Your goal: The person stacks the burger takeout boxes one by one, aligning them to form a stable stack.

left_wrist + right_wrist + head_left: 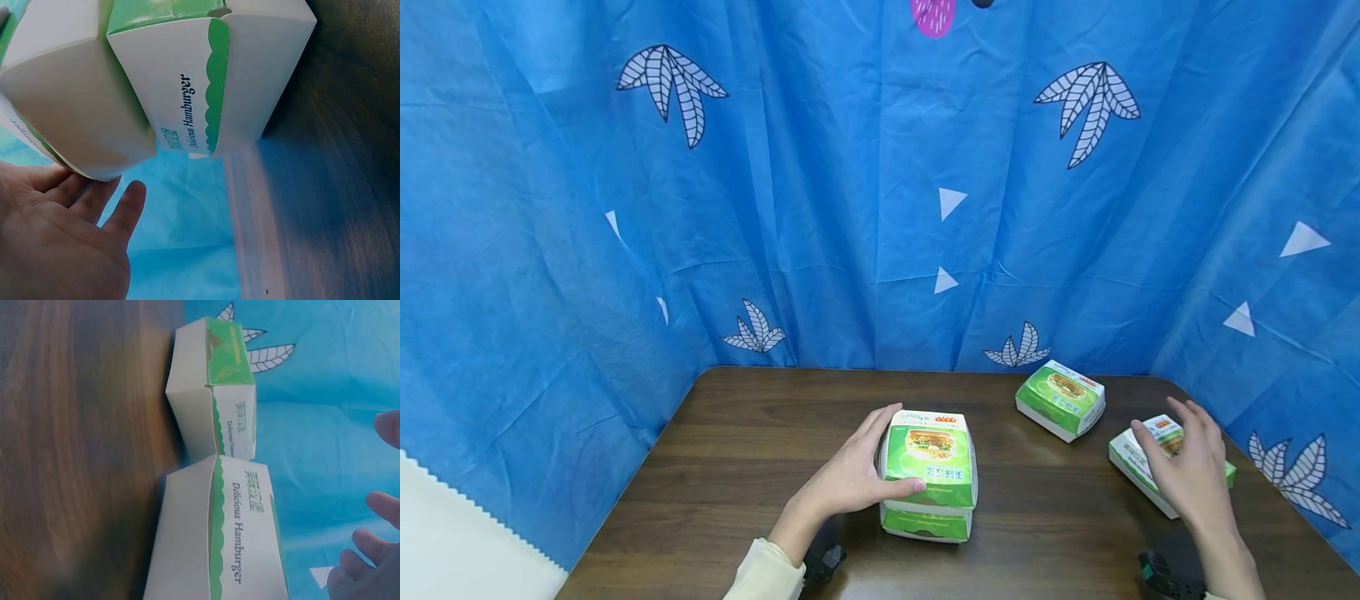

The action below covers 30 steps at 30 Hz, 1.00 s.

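Two green-and-white hamburger boxes are stacked near the middle of the table. My left hand (861,467) grips the upper hamburger box (931,454), thumb along its front and fingers at its far left side. Beneath it is the lower hamburger box (927,523); the left wrist view shows its side lettering (187,112) and the upper one tilted against it. At the right, my right hand (1195,462) hovers with spread fingers over another hamburger box (1138,462). In the right wrist view its fingers (372,547) stand apart from that box (244,531).
One more hamburger box (1060,400) sits at the back right of the brown wooden table (760,442). A blue patterned curtain (850,208) hangs along the back and both sides. Dark wrist devices (823,562) are worn on both wrists.
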Each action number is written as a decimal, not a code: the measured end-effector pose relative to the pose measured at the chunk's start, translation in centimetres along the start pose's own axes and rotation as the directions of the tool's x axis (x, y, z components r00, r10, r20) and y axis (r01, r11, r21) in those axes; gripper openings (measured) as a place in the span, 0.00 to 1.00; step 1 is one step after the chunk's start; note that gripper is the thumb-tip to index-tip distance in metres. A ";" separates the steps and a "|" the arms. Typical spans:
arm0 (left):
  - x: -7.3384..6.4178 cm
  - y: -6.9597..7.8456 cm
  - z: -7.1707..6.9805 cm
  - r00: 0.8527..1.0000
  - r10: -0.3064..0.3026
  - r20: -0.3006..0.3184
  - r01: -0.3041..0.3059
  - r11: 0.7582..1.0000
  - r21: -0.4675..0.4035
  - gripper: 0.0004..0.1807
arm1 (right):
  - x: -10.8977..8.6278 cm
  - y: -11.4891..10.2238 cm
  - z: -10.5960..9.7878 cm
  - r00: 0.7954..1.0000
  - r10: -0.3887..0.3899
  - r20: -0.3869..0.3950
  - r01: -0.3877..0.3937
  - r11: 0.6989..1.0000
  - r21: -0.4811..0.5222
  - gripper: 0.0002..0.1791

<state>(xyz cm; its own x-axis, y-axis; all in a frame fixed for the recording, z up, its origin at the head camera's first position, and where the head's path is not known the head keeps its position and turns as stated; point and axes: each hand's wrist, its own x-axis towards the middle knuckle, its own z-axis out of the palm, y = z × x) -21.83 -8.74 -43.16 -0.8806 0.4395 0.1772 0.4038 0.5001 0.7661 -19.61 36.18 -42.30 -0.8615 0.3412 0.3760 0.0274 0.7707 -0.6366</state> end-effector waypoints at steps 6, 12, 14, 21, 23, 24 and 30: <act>0.0 0.0 0.0 1.000 -0.006 0.002 0.006 1.000 0.003 0.61 | 0.2 0.5 -0.4 0.999 0.053 0.010 -0.052 0.998 -0.027 0.43; 0.0 0.0 -0.1 1.000 -0.010 0.004 0.010 1.000 0.000 0.62 | 0.5 1.1 -0.4 0.993 0.115 0.021 -0.113 0.991 -0.074 0.46; -0.1 0.0 -0.2 1.000 -0.010 0.003 0.010 1.000 0.000 0.61 | 0.6 1.4 -0.4 0.991 0.134 0.027 -0.131 0.987 -0.089 0.48; 0.0 0.0 -0.1 1.000 -0.007 0.001 0.007 1.000 0.002 0.61 | 0.7 2.6 -0.3 0.992 0.123 0.023 -0.120 0.987 -0.108 0.52; 0.0 0.0 -0.1 1.000 -0.010 0.000 0.010 1.000 0.006 0.61 | 0.7 2.9 -0.2 0.993 0.115 0.031 -0.111 0.987 -0.112 0.52; 0.0 0.0 -0.1 1.000 -0.011 0.000 0.011 1.000 0.007 0.61 | 0.7 3.1 -0.2 0.993 0.116 0.035 -0.111 0.987 -0.116 0.52; 0.0 0.1 0.0 1.000 -0.021 0.007 0.021 1.000 0.006 0.61 | 0.8 3.6 0.0 0.987 0.145 0.074 -0.132 0.979 -0.156 0.54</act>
<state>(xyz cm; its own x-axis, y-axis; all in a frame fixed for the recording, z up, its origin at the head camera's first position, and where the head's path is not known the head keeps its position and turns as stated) -21.81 -8.72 -43.11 -0.8873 0.4338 0.1568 0.3865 0.5134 0.7662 -20.20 39.22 -44.32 -0.8835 0.4088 0.2286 0.2201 0.7932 -0.5677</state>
